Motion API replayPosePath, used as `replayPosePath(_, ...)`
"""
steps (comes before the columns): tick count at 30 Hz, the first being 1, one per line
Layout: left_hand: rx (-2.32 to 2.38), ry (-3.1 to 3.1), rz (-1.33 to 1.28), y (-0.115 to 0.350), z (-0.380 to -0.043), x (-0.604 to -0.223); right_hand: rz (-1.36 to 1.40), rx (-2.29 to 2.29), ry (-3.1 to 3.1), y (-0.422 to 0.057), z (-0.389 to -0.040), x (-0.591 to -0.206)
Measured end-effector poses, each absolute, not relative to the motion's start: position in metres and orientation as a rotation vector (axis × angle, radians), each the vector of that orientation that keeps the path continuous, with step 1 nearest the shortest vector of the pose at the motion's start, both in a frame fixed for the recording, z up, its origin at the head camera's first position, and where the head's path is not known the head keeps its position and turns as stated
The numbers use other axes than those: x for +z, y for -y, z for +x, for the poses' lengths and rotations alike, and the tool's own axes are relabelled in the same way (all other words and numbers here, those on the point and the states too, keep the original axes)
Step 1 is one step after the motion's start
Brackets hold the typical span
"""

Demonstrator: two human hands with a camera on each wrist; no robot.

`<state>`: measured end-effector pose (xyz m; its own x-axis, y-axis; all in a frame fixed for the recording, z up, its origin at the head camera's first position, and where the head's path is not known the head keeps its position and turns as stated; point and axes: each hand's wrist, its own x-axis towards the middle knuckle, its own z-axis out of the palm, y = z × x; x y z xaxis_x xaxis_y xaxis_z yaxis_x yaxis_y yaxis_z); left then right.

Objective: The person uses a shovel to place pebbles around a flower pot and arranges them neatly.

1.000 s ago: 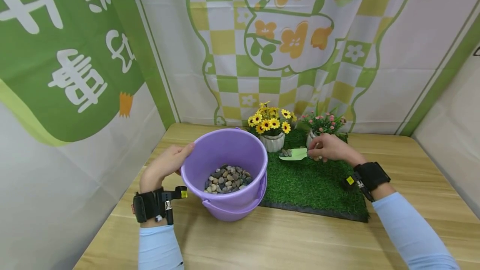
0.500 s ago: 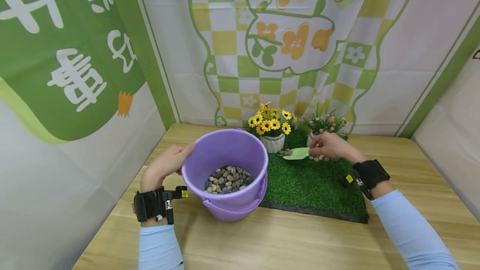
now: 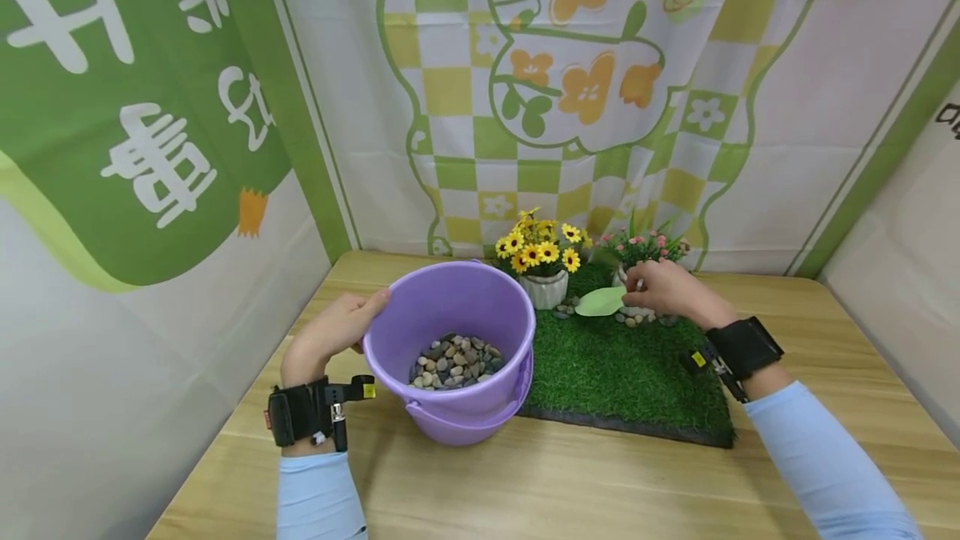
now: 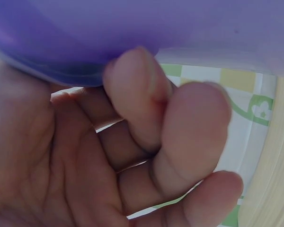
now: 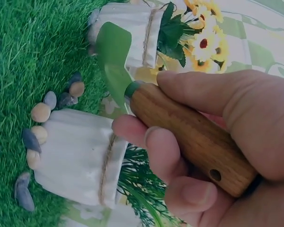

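Observation:
My left hand (image 3: 337, 327) grips the rim of a purple bucket (image 3: 450, 290), thumb over the edge and fingers curled outside. Grey and tan pebbles (image 3: 457, 361) cover the bucket's bottom. My right hand (image 3: 667, 290) holds a small garden trowel by its wooden handle (image 5: 189, 137). The trowel's light green blade (image 3: 600, 302) hangs over the turf between two white pots and carries no stones. Small stones (image 5: 40, 112) lie around the base of the white pot (image 5: 78, 151) with pink flowers; others (image 3: 566, 307) lie by the pot (image 3: 545, 290) with yellow flowers.
A green artificial turf mat (image 3: 622, 382) lies on the wooden table (image 3: 570, 490), right of the bucket. Yellow flowers (image 3: 536, 248) and pink flowers (image 3: 645, 244) stand at its back. A printed cloth (image 3: 465, 90) hangs behind the table.
The stones on the trowel have slid off beside the yellow-flower pot. The trowel has tilted and shifted slightly right. My left hand stays on the bucket rim.

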<state>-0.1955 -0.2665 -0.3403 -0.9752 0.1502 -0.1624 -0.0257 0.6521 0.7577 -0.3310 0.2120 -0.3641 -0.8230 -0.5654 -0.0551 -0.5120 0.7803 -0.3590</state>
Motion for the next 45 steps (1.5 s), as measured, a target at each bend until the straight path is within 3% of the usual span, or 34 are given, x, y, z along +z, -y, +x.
replayPosePath(8,1.218,-2.656,0.106,0.268,-0.195,-0.343,-0.857,-0.411,-2.779,-0.220,-0.315,-0.350)
replayPosePath(17,1.199,-2.662,0.085,0.271,-0.195,-0.340,-0.957,-0.453,-2.721,-0.231,-0.299,-0.311)
replayPosePath(24,1.187,-2.670,0.089,0.270,-0.196,-0.341,-0.886,-0.534,-2.744,-0.235,-0.291,-0.285)
replayPosePath(45,1.220,-2.650,0.126,0.268,-0.196,-0.340,-0.945,-0.793,-2.792,-0.245,-0.283,-0.260)
